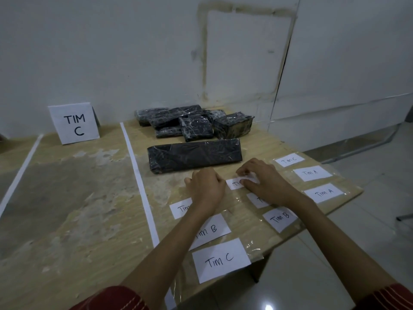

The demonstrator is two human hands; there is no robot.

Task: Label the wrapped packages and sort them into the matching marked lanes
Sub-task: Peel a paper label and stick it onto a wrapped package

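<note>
Plywood, pale and scuffed, makes up the table (67,209), and two strips of white tape (138,175) run along it to mark off lanes. At the far end of the lane between them stands a folded sign (73,124) reading TIM C. To the right of the right-hand strip, by the wall, a pile (192,121) of black wrapped packages lies heaped. Just in front of it, a long package (194,156) lies crosswise on its own. Nearer the person, handwritten labels (221,260) reading Tim A, Tim B and Tim C are spread over glossy clear film (237,211). Both bare forearms reach over them. The left hand (206,186) is curled, knuckles up, beside one label (233,184); I cannot tell whether it has hold of anything. The right hand (266,182) pinches that label's other end between thumb and fingertips, seemingly peeling it off the film. As I judge it, the job has barely begun. No package shows a white label, every package I can see sits right of the tape, and none lies by the sign. Sticking this label onto the long package looks like the first step, with the whole pile left to label and sort.
</note>
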